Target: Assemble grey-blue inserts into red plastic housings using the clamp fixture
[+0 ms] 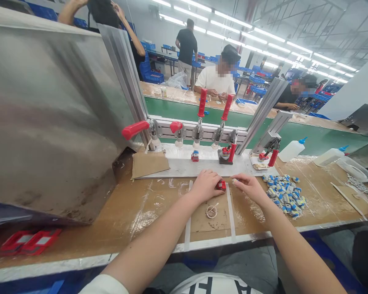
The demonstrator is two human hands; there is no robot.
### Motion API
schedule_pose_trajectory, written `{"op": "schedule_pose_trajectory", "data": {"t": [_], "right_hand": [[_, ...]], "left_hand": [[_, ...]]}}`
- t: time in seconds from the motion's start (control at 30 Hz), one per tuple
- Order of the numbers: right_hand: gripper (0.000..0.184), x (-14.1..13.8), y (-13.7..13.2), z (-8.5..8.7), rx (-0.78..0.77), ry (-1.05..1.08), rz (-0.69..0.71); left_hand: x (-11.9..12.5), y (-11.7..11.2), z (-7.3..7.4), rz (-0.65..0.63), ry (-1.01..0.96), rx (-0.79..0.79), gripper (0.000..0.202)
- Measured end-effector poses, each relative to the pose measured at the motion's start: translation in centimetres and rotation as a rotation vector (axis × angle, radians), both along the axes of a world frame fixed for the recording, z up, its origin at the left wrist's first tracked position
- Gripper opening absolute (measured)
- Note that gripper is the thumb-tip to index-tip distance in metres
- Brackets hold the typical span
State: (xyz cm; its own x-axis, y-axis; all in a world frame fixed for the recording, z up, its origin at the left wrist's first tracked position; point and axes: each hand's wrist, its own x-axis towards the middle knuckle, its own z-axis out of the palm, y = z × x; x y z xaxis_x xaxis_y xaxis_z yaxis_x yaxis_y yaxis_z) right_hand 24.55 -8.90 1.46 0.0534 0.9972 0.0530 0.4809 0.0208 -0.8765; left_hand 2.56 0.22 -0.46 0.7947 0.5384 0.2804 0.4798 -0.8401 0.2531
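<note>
My left hand (206,184) is closed around a small red plastic part (221,185) on the cardboard-covered bench. To its right, my right hand (249,187) is raised a little with thumb and forefinger pinched on a tiny whitish piece (234,181), too small to name. Below my left hand stands a small round cup (212,212) with brownish contents and a thin white stick resting in it. Beyond the hands, a small red and blue part (195,155) sits on the metal base plate (178,163), and a red part lies in a black holder (226,157) under a clamp.
Red-handled toggle clamps (203,103) line a metal frame behind the hands. On the right are a pile of blue and grey parts (285,194) and white squeeze bottles (292,150). A large metal box (55,122) blocks the left. Other people sit across the bench.
</note>
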Motion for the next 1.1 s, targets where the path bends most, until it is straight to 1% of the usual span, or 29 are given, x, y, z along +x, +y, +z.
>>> {"op": "schedule_pose_trajectory", "data": {"t": [0.1,0.13,0.2,0.3,0.37,0.47,0.53,0.6,0.67,0.77,0.83,0.87,0.93,1.0,1.03,1.1], "right_hand": [[0.044,0.7,-0.5,0.5,-0.018,0.003,0.019],[0.045,1.3,-0.8,0.6,-0.014,0.001,0.021],[0.045,2.8,-1.5,1.1,0.044,-0.033,0.028],[0.039,5.2,-2.8,2.1,0.169,-0.216,0.087],[0.034,6.4,-3.4,2.6,0.177,-0.386,0.172],[0.031,7.7,-3.6,2.8,0.150,-0.607,0.299],[0.029,8.2,-3.2,2.5,0.152,-0.700,0.359],[0.028,8.5,-2.6,2.3,0.151,-0.748,0.407],[0.027,8.7,-2.1,2.2,0.144,-0.770,0.458],[0.028,8.8,-1.4,2.3,0.143,-0.810,0.550],[0.027,8.7,-0.9,2.1,0.163,-0.856,0.599],[0.027,8.6,-0.6,1.9,0.179,-0.877,0.607],[0.026,8.4,-0.3,1.6,0.198,-0.914,0.593],[0.026,8.4,-0.4,1.8,0.194,-0.946,0.564],[0.030,8.6,-0.8,2.1,0.194,-0.957,0.536],[0.043,9.2,-2.1,3.1,0.200,-0.977,0.442]], "left_hand": [[1.0,1.0,0.9,-0.054,0.023,-0.001,0.041],[1.6,1.5,1.3,-0.096,0.050,-0.002,0.040],[3.4,2.2,2.2,-0.227,0.110,-0.020,0.038],[6.9,2.8,3.0,-0.453,0.190,-0.041,0.040],[9.4,2.9,3.2,-0.557,0.248,-0.040,0.040],[12.0,3.2,3.1,-0.657,0.306,-0.041,0.037],[12.3,3.7,3.3,-0.666,0.295,-0.010,0.045],[11.1,4.1,3.8,-0.619,0.263,0.030,0.057],[8.4,4.3,4.6,-0.548,0.210,0.051,0.060],[2.5,3.6,6.1,-0.435,0.108,0.025,0.048],[-1.6,2.7,6.8,-0.330,0.062,-0.067,0.043],[-3.5,2.2,6.9,-0.258,0.052,-0.112,0.041],[-6.5,1.2,6.6,-0.063,0.039,-0.177,0.043],[-8.4,0.5,5.5,0.105,0.041,-0.236,0.051],[-8.9,0.2,4.8,0.157,0.049,-0.269,0.055],[-9.1,0.0,3.4,0.197,0.062,-0.328,0.059]]}}
